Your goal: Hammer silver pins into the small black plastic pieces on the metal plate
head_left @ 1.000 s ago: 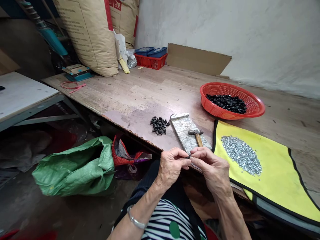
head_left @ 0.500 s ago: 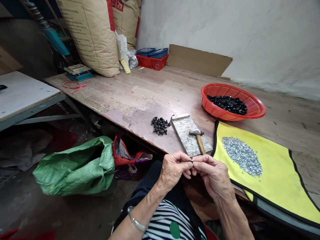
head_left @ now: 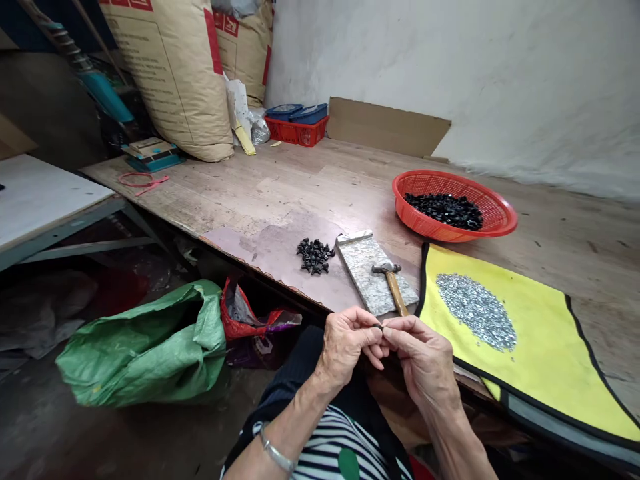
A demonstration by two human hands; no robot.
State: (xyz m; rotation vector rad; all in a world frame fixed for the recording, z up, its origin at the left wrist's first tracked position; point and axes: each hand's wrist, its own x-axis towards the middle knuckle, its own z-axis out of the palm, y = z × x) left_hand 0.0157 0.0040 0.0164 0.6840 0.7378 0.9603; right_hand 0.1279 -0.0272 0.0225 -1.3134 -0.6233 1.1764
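My left hand (head_left: 347, 347) and my right hand (head_left: 425, 360) meet at the table's near edge, pinching a small black plastic part (head_left: 379, 327) between their fingertips. Most of that part is hidden by my fingers. Just beyond them lies a grey stone slab (head_left: 360, 267) with a wooden-handled hammer (head_left: 393, 283) on it. A loose pile of similar black parts (head_left: 315, 256) sits left of the slab. A red mesh basket (head_left: 500, 213) holds more black parts. A yellow mat (head_left: 545, 367) to my right carries a heap of small silver metal pieces (head_left: 476, 312).
The worn wooden table (head_left: 260, 183) ends at a frayed near edge. Below it, a green woven sack (head_left: 150, 350) and a red plastic bag (head_left: 235, 313) lie on the floor. Paper sacks and a red crate (head_left: 295, 132) stand at the back.
My hands have shifted slightly lower and stay together, with the small black part still pinched between them. The whole view has shifted slightly left.
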